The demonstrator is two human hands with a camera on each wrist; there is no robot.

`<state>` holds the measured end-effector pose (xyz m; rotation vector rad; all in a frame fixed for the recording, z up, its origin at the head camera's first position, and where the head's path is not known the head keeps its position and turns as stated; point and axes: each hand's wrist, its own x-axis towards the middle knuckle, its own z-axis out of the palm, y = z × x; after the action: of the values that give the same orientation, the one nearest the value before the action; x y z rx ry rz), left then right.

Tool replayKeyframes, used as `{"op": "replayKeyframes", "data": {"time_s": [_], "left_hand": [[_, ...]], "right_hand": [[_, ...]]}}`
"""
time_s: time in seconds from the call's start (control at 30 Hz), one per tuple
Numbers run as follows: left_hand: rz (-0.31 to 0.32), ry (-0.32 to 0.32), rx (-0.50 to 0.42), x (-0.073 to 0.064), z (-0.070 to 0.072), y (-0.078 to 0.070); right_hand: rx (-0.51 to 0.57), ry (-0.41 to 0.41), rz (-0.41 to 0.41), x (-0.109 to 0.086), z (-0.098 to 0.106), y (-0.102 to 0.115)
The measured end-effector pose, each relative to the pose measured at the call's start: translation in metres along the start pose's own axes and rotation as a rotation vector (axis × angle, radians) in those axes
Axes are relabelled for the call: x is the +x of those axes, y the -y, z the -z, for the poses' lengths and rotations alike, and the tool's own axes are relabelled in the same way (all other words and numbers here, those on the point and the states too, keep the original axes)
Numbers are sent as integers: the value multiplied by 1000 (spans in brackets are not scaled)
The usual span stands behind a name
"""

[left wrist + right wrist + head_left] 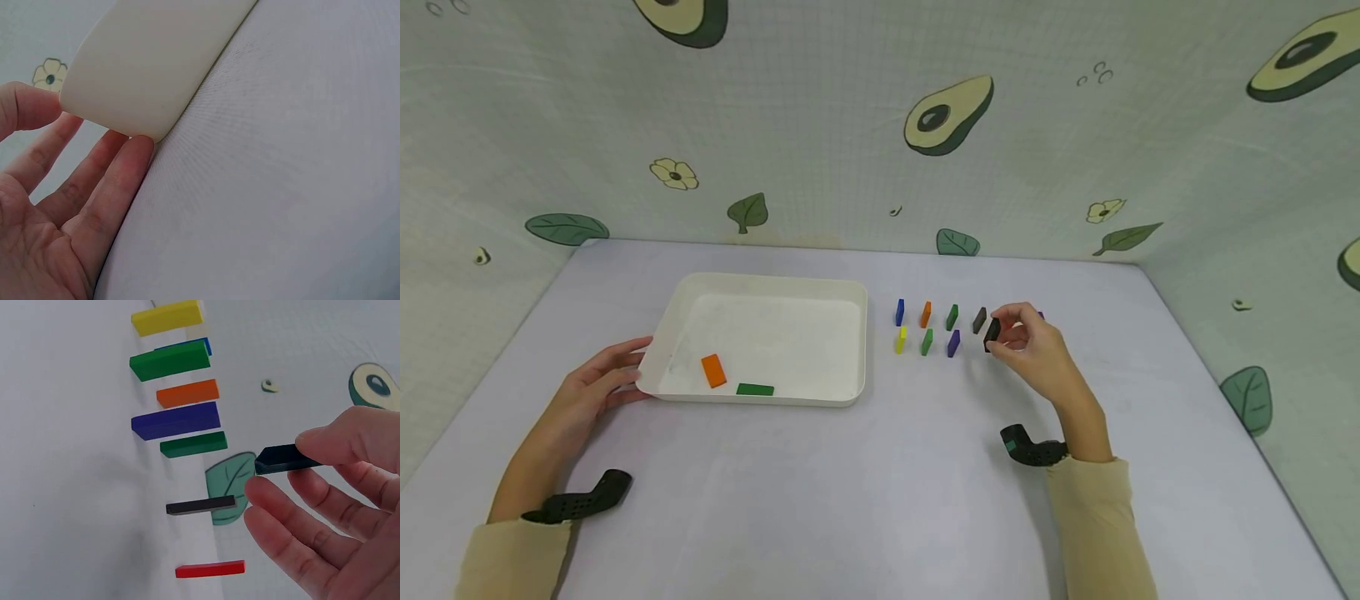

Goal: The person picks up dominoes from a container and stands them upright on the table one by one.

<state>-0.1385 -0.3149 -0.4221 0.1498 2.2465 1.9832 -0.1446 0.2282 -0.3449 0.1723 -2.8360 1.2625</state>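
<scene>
The left hand (pixel 593 385) touches the near left corner of a white tray (pixel 855 396). In the left wrist view its thumb (pixel 34 107) meets the rim and its other fingers (pixel 119 178) lie against the side, nearly straight. A small orange block (pixel 713 371) and a green block (pixel 755 389) lie flat in the tray. Right of the tray, the right hand (pixel 1033 346) pinches a black block (pixel 278 460) between thumb and fingers. Within the row beside it, a red block (pixel 210 569) and a dark block (pixel 200 505) stand on edge.
Two rows of blocks stand between tray and right hand, among them blue (pixel 900 312), orange (pixel 926 314), green (pixel 952 317), yellow (pixel 901 339) and purple (pixel 953 343) ones. The right hand partly hides a purple block (pixel 1041 315). Avocado-print cloth (pixel 820 125) hangs behind the white table (pixel 820 500).
</scene>
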Motion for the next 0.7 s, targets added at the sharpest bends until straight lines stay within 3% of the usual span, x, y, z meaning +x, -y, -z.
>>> {"op": "replayKeyframes", "data": {"time_s": [0.4,0.7], "left_hand": [[12,-21,25,0,0,0],[0,8,-18,0,1,0]], "right_hand": [[-101,30,5,6,-7,-20],[-130,29,26,10,-15,-29]]}}
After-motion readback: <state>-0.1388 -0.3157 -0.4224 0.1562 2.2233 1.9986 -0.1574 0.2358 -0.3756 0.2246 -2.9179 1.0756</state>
